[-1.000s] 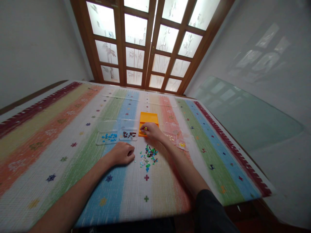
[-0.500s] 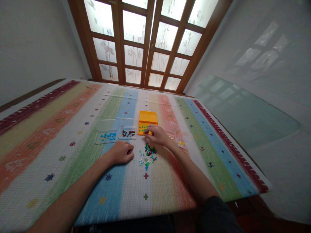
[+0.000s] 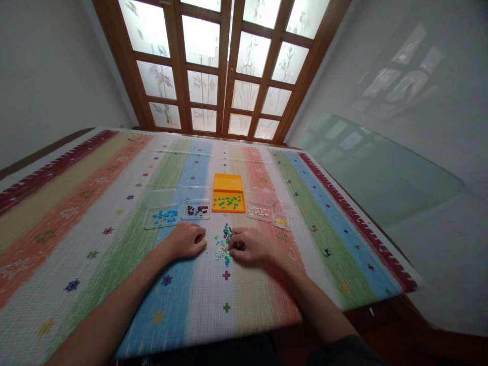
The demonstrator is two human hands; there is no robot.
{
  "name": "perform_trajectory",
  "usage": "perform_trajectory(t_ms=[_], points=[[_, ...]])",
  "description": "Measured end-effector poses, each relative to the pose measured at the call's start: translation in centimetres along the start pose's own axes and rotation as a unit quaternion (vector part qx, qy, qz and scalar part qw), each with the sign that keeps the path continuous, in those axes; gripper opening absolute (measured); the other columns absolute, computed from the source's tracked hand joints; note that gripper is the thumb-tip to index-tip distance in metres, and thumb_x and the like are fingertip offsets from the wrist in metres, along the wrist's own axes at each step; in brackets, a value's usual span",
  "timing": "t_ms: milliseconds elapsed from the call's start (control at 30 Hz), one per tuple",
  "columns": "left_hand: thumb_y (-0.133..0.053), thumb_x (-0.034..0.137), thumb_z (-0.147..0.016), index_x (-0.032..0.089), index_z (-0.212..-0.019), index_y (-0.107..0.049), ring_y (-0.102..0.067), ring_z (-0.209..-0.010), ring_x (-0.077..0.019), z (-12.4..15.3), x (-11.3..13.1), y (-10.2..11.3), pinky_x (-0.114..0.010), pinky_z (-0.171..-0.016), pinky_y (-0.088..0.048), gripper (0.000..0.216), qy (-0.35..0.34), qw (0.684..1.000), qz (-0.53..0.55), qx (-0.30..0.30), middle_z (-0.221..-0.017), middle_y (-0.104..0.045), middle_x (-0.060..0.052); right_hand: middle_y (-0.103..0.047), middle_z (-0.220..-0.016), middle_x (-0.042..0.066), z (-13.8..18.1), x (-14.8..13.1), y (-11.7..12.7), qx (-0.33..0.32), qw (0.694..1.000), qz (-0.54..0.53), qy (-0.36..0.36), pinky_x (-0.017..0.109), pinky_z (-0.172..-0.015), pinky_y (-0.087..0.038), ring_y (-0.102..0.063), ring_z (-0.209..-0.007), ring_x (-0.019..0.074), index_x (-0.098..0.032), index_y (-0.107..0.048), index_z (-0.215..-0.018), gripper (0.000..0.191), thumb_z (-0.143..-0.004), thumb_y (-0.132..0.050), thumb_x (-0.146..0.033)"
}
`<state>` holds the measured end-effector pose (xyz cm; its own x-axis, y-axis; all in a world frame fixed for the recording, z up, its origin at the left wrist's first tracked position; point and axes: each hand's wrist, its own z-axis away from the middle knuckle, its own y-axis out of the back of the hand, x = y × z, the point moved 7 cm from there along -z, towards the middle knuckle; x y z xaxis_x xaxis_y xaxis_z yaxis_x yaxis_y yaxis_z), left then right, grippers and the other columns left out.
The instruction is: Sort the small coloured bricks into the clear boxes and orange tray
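Observation:
A loose pile of small mixed pieces, green, blue, dark brown and clear (image 3: pixel 222 249), lies on the striped cloth between my hands. My right hand (image 3: pixel 251 245) reaches over the right side of this pile, its fingertips pinched down among the pieces. What they grip, if anything, is hidden. Left of the pile, my left hand (image 3: pixel 188 239) rests on the cloth in a loose fist, and no piece shows in it. Beyond the pile stands an opened orange box (image 3: pixel 227 209) with green pieces (image 3: pixel 233 202) spread in its near half.
Clear trays stand beside the orange box: one with blue pieces (image 3: pixel 165 217), one with dark brown pieces (image 3: pixel 196 210), one with pale pieces (image 3: pixel 259 211) and a small one with yellow pieces (image 3: pixel 281 221). The striped tablecloth (image 3: pixel 213 315) covers the table.
My right hand has come back from the orange box down to the pile, uncovering the green pieces in the box. My left hand stays put. The view has shifted slightly.

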<state>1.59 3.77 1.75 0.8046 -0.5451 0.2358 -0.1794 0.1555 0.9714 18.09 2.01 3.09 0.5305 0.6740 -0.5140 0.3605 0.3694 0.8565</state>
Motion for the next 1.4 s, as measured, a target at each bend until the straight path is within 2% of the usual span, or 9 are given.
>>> perform_trajectory(t_ms=[300, 567, 767, 833, 933, 1033, 1133, 1233, 1400], points=[[-0.046, 0.027, -0.075, 0.019, -0.058, -0.054, -0.049, -0.054, -0.0177, 0.0, 0.1, 0.1, -0.03, -0.056, -0.028, 0.021, -0.001, 1.0, -0.003, -0.002, -0.058, -0.06, -0.005, -0.069, -0.095, 0.005, 0.4, -0.3, -0.6, -0.005, 1.0, -0.003, 0.009, 0.025, -0.074, -0.045, -0.063, -0.082, 0.0165, -0.02, -0.077, -0.095, 0.022, -0.078, -0.064, -0.012], [-0.047, 0.028, -0.077, 0.019, -0.058, -0.053, -0.049, -0.054, -0.0176, 0.0, -0.1, -0.1, -0.029, -0.057, -0.03, 0.022, 0.003, 1.0, 0.008, 0.003, -0.057, -0.058, -0.004, -0.069, -0.091, 0.005, 0.3, -0.2, -0.9, -0.004, 0.999, -0.017, 0.028, 0.025, -0.071, -0.045, -0.062, -0.079, 0.0159, -0.017, -0.075, -0.087, 0.015, -0.079, -0.064, -0.012], [-0.047, 0.027, -0.076, 0.019, -0.057, -0.051, -0.048, -0.053, -0.0171, 0.0, -0.2, -0.2, -0.029, -0.057, -0.029, 0.021, -0.003, 1.0, 0.018, 0.006, -0.056, -0.057, -0.004, -0.067, -0.083, 0.003, 0.5, 0.2, 0.5, 0.005, 0.998, -0.056, 0.023, 0.022, -0.068, -0.044, -0.059, -0.074, 0.0137, -0.017, -0.073, -0.086, 0.01, -0.084, -0.064, -0.015], [-0.047, 0.027, -0.076, 0.019, -0.057, -0.051, -0.048, -0.053, -0.017, 0.0, -0.2, -0.3, -0.029, -0.057, -0.028, 0.021, -0.003, 1.0, 0.017, 0.006, -0.057, -0.058, -0.004, -0.066, -0.078, 0.002, 0.7, 1.2, 1.4, 0.026, 0.998, -0.057, -0.002, 0.021, -0.064, -0.042, -0.057, -0.069, 0.0125, -0.017, -0.073, -0.087, 0.009, -0.085, -0.064, -0.017], [-0.047, 0.027, -0.076, 0.019, -0.057, -0.051, -0.048, -0.053, -0.017, 0.0, -0.2, -0.2, -0.03, -0.057, -0.028, 0.021, -0.006, 1.0, 0.019, 0.006, -0.057, -0.058, -0.004, -0.064, -0.07, 0.001, 1.5, 3.5, 3.4, 0.1, 0.993, -0.042, -0.05, 0.021, -0.059, -0.038, -0.053, -0.061, 0.0112, -0.016, -0.072, -0.085, 0.008, -0.083, -0.064, -0.017], [-0.047, 0.027, -0.077, 0.019, -0.058, -0.052, -0.05, -0.054, -0.0174, 0.0, -0.2, -0.1, -0.03, -0.057, -0.029, 0.021, -0.005, 1.0, 0.018, 0.009, -0.058, -0.059, -0.004, -0.062, -0.064, 0.0, 2.7, 6.0, 5.6, 0.19, 0.976, -0.031, -0.101, 0.022, -0.057, -0.037, -0.05, -0.055, 0.0109, -0.016, -0.071, -0.084, 0.011, -0.083, -0.061, -0.019], [-0.047, 0.026, -0.077, 0.019, -0.059, -0.055, -0.051, -0.055, -0.0181, 0.0, -0.1, 0.0, -0.03, -0.057, -0.029, 0.021, -0.003, 1.0, 0.009, 0.006, -0.059, -0.061, -0.005, -0.06, -0.059, -0.001, 3.8, 8.2, 7.1, 0.247, 0.956, -0.028, -0.154, 0.023, -0.054, -0.035, -0.049, -0.052, 0.0115, -0.015, -0.072, -0.083, 0.015, -0.083, -0.059, -0.023], [-0.047, 0.026, -0.078, 0.018, -0.06, -0.056, -0.052, -0.056, -0.0185, 0.0, 0.0, -0.1, -0.03, -0.057, -0.029, 0.021, -0.004, 1.0, 0.004, 0.003, -0.06, -0.062, -0.005, -0.06, -0.056, 0.0, 4.2, 9.4, 7.7, 0.268, 0.944, -0.006, -0.195, 0.023, -0.053, -0.033, -0.049, -0.051, 0.0119, -0.015, -0.074, -0.082, 0.018, -0.082, -0.059, -0.025], [-0.047, 0.026, -0.077, 0.018, -0.061, -0.057, -0.052, -0.057, -0.0188, 0.0, -0.1, -0.2, -0.03, -0.058, -0.03, 0.021, -0.003, 1.0, 0.007, -0.001, -0.061, -0.063, -0.006, -0.062, -0.057, 0.0, 3.5, 10.1, 7.5, 0.263, 0.938, 0.031, -0.224, 0.023, -0.055, -0.033, -0.049, -0.051, 0.0115, -0.014, -0.076, -0.083, 0.019, -0.08, -0.059, -0.022]])
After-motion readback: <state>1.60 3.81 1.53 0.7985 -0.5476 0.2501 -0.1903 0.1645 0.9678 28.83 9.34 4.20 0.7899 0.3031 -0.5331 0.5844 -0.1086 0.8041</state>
